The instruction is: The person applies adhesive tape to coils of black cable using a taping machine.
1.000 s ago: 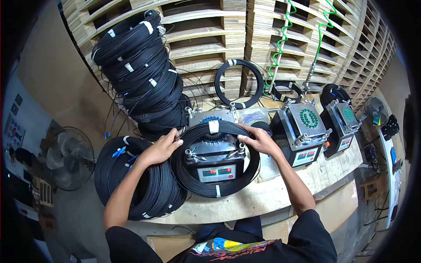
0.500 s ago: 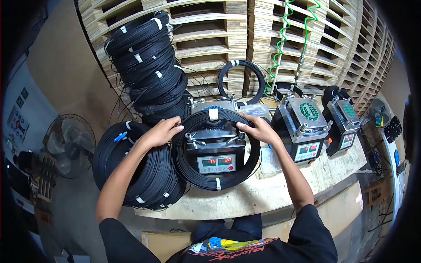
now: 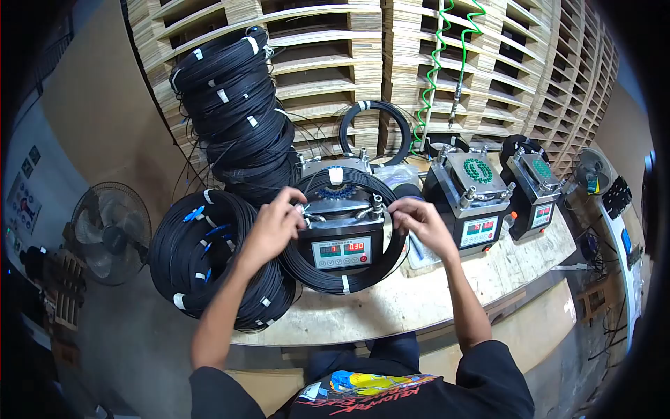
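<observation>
A black bench machine [image 3: 342, 237] with a lit red display, a metal top plate and corner clamps stands in front of me. A ring of small blue connectors shows on its plate. Around its front hangs a black cable coil [image 3: 328, 283] with white ties. My left hand [image 3: 276, 227] is at the front left corner clamp, its fingers bent over it and hiding most of it. Beside the front right clamp [image 3: 377, 204], my right hand [image 3: 424, 227] has curled fingers at the coil's right side; what they hold is hidden.
Bundled cable coils [image 3: 209, 258] lie at my left, with a tall coil stack [image 3: 237, 119] behind. Two similar machines, a nearer one [image 3: 478, 202] and a farther one [image 3: 541, 185], stand at right on the wooden table [image 3: 447, 293]. Pallets [image 3: 321, 70] rise behind; a fan [image 3: 112, 230] stands left.
Both hands have left the coil's upper rim. The left came down to the left corner clamp, the right moved beside the right clamp. The display numbers changed, and the view shifted slightly.
</observation>
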Demonstrator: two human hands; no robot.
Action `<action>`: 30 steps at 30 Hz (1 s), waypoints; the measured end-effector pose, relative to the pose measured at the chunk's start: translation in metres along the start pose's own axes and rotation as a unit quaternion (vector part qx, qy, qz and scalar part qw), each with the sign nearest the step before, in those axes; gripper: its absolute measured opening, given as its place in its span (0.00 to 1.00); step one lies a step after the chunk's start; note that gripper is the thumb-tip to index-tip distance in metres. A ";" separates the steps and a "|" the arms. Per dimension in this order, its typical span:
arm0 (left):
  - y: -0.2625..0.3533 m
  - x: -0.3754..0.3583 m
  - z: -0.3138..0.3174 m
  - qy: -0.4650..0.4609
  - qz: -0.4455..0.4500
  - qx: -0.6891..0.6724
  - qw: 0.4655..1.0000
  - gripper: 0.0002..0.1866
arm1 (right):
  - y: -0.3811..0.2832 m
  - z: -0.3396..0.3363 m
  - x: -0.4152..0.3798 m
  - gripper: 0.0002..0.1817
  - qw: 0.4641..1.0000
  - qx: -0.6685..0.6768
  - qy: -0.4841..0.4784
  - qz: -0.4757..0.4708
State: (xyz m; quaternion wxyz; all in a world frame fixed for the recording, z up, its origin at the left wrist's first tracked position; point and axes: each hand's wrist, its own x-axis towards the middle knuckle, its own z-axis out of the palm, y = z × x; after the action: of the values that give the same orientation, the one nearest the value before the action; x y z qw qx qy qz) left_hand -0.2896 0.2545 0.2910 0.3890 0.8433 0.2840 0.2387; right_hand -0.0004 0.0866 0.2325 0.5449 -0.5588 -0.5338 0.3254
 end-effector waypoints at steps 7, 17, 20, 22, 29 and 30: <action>-0.030 -0.010 0.071 -0.084 -0.012 -0.324 0.942 0.16 | 0.006 0.045 0.011 0.12 0.997 0.008 -0.074 -0.022; -0.017 -0.015 0.041 -0.007 0.056 -0.284 0.957 0.16 | -0.022 0.052 -0.001 0.17 0.981 -0.160 0.027 -0.107; -0.005 -0.007 0.023 0.090 0.075 -0.292 0.949 0.15 | -0.041 0.040 -0.001 0.10 0.905 -0.297 0.151 -0.265; -0.010 0.010 0.017 0.170 0.111 -0.239 0.949 0.14 | -0.055 0.030 0.009 0.07 0.910 -0.246 0.177 -0.283; -0.005 0.090 0.008 0.247 0.125 -0.390 0.878 0.19 | -0.069 -0.004 0.088 0.16 0.974 0.025 0.133 -0.183; -0.002 0.100 0.007 0.260 0.120 -0.421 0.860 0.20 | -0.066 -0.009 0.101 0.18 0.982 -0.006 0.123 -0.142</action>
State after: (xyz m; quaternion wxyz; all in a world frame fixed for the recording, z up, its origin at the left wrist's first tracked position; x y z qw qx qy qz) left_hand -0.2135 0.3183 0.3034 0.5873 0.5335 0.1435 0.5914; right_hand 0.0141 0.1699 0.3196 0.6436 -0.5163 -0.5386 0.1705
